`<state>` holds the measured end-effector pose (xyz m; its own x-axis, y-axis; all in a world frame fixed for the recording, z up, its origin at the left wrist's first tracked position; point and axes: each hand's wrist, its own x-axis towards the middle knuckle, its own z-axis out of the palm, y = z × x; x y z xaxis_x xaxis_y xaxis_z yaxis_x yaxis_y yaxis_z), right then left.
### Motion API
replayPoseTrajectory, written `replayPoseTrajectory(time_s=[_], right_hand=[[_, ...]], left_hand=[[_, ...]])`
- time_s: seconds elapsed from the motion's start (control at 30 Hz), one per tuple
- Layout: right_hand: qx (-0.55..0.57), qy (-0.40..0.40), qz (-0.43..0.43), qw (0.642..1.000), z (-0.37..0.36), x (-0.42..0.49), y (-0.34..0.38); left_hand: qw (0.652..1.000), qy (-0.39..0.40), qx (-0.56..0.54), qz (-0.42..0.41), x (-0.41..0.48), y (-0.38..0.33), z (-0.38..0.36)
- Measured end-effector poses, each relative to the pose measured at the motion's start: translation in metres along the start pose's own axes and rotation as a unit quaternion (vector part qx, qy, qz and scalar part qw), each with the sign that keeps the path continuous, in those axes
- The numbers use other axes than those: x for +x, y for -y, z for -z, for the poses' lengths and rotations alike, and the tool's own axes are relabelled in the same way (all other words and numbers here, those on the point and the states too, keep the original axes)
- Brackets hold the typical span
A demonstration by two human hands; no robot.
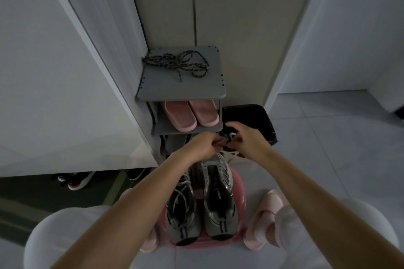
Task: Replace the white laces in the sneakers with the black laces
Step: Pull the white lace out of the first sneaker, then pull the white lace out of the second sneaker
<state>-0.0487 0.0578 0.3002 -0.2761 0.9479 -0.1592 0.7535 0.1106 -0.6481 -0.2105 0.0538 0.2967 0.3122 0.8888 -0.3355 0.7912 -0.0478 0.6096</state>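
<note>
Centre of frame: both hands meet just above the toe end of the sneakers. The left hand (203, 145) has its fingers curled and pinches a white lace (231, 136). The right hand (247, 140) is likewise curled and grips the same lace from the other side, and the two sets of fingertips almost touch. A slack run of this lace hangs down to the toe of the second sneaker (218, 194).

Lower centre: the two grey sneakers stand side by side, heels toward the camera, on a pink stool (239, 192). The laced sneaker (182, 205), the left one of the two, carries white lacing criss-crossed over its tongue. The second sneaker, just right of it, shows bare eyelets along most of its opening — only the toe end keeps any lace.

Upper centre: the black laces (177, 63) lie in a loose tangle on the top shelf of a grey shoe rack (181, 88), well apart from both hands. A pair of pink slippers (190, 116) sits on the shelf below. A black bin (251, 113) stands just right of the rack, behind the right hand.

Lower right: a foot in a worn pink slipper (262, 223) rests on the tiled floor (328, 148) beside the stool. Lower left: dark shoes with red trim (74, 181) lie under a white panel — details too dim to tell.
</note>
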Motion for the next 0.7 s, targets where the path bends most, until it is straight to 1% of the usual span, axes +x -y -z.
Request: replayPoseTrajectory(time_s=[0.07,0.1,0.13,0.17,0.23,0.27,0.33,0.4,0.47,0.53,0.63,0.7], right_hand=[[-0.086,0.038,0.053,0.994,0.012,0.004,0.005],[-0.128,0.047,0.061,0.989,0.017,0.007,0.007],[-0.143,0.044,0.065,0.987,0.024,0.009,0.009],[-0.132,0.03,0.061,0.989,0.031,0.011,0.012],[-0.085,-0.007,0.05,0.995,0.047,0.016,0.018],[-0.06,-0.019,0.05,0.997,0.055,0.017,0.023],[0.006,-0.035,0.045,0.998,0.072,0.02,0.032],[0.086,-0.054,0.041,0.994,0.088,0.022,0.043],[0.16,-0.057,0.03,0.985,0.101,0.023,0.049],[0.194,-0.071,0.026,0.978,0.111,0.024,0.048],[0.207,-0.14,0.033,0.968,0.127,0.026,0.036],[0.218,-0.19,0.035,0.957,0.137,0.026,0.026]], left_hand=[[0.999,0.012,0.036,-0.017,0.003,-0.014,0.007],[0.998,-0.002,0.051,-0.023,0.003,-0.019,0.012],[0.998,-0.029,0.053,-0.029,0.005,-0.022,0.017],[0.997,-0.065,0.033,-0.031,0.008,-0.023,0.021],[0.991,-0.117,-0.051,-0.027,0.017,-0.025,0.027],[0.988,-0.121,-0.091,-0.037,0.023,-0.025,0.028],[0.984,-0.097,-0.133,-0.07,0.03,-0.03,0.025],[0.984,-0.079,-0.146,-0.065,0.039,-0.034,0.017],[0.986,-0.055,-0.155,-0.033,0.048,-0.038,0.004],[0.985,-0.058,-0.162,0.011,0.058,-0.039,-0.006],[0.985,-0.031,-0.152,0.069,0.064,-0.035,-0.011],[0.975,-0.048,-0.202,0.085,0.067,-0.03,-0.014]])
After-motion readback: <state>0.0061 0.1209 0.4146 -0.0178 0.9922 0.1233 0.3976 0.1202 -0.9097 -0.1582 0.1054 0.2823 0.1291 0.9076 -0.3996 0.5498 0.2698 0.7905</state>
